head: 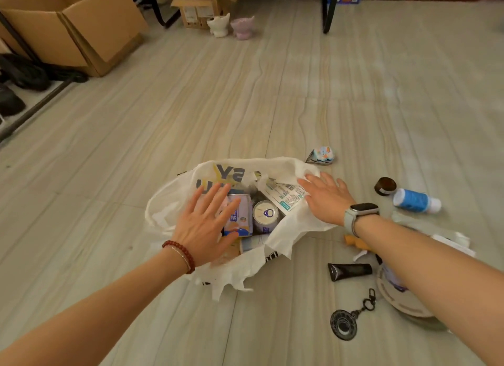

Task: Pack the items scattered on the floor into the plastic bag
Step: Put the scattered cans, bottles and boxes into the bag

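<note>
Both flat, spread, left hand [206,223] and right hand [326,195] flank plastic bag [174,199].

Left hand [206,223]: my fingers spread flat over the plastic bag [294,226], centre frame.
Right hand [326,195]: flat on the bag's right edge.
Lower right floor: black tube [349,271], keychain [346,323], blue bottle [416,201].

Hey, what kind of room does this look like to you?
Probably a storeroom or a home's back room: cardboard boxes stacked along the wall, a black metal rack leg, and a pale wood-grain floor.
</note>
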Demonstrator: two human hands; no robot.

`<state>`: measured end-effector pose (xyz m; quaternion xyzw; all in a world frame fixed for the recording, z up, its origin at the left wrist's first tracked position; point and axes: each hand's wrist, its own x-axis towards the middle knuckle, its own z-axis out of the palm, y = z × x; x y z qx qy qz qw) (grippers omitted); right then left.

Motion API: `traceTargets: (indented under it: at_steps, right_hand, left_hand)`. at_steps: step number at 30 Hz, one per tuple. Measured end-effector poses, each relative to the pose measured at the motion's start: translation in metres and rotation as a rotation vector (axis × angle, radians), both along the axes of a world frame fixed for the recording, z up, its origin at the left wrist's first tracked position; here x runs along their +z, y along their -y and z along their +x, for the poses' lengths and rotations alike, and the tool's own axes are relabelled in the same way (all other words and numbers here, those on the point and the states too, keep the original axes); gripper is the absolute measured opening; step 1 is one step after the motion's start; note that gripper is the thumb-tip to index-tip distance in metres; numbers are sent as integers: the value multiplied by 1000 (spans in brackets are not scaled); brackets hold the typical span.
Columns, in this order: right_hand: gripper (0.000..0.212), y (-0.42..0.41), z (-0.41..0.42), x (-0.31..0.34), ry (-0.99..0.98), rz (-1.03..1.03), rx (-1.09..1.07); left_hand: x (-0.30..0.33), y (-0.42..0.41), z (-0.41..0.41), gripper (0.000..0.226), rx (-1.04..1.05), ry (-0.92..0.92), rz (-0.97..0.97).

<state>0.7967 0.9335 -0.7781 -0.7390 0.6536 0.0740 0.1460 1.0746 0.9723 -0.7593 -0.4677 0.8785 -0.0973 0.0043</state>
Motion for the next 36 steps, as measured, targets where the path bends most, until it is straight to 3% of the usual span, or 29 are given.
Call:
traceTargets:
  at_steps: [5,8,12,17,21,23,27,32,36]
  right_hand:
    - [45,-11,-19,27,308,-370,36]
    - [42,-27,-44,34,364,-481,-72]
    - [44,-64,-95,12,214,-206,-209]
    - [77,-128,-138,-22,97,148,-283]
    - [74,-148,-144,-36,99,91,-322]
    - [72,-147,-145,-36,122,54,-351]
    - [68,-136,-150,-15,336,81,-442]
    - [54,-104,-134,33,663,-18,-383]
    - [50,-73,-79,51,899,-75,-315]
  left_hand:
    - [17,-2,-64,48,-154,-222,-9]
    - [22,-11,-105,38,-296,-361,7]
    - [-3,-32,-159,45,-398,-373,168]
    - [-68,-47,-217,57,-248,-179,555]
    - [-112,-53,-241,59,-217,60,626]
    - [-121,-52,-245,44,-210,95,598]
    - [-109,-51,-246,30,-251,42,597]
    - [-48,-53,-196,35,-424,-273,471]
    - [-16,-15,-122,27,-180,-348,355]
